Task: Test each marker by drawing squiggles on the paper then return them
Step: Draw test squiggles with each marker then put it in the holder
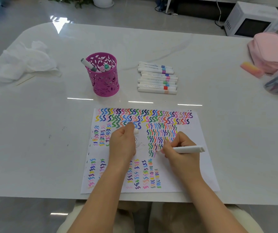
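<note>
- Drawing with a white-barrelled marker, the right hand is pinching the barrel between thumb and curled fingers. The tip is touching the paper at the foot of a block of coloured squiggles, about 3 o'clock from the sheet's middle.
- The left hand is resting on the sheet near its middle, fingers curled round what appears to be the marker's white cap, which is peeking out at the hand's 1 o'clock.
- The paper is lying on the white table, nearly filled with squiggles; bare space is showing at 5 o'clock from the tip.
- Judging the step: light pressure and a short wave into that bare patch should be showing the colour cleanly, with the left hand's weight stopping the sheet from sliding.
- A stack of white markers is lying at 12 o'clock beyond the sheet, and a pink pen cup holding a few markers is standing at 11 o'clock; which one is receiving tested markers I cannot tell.
</note>
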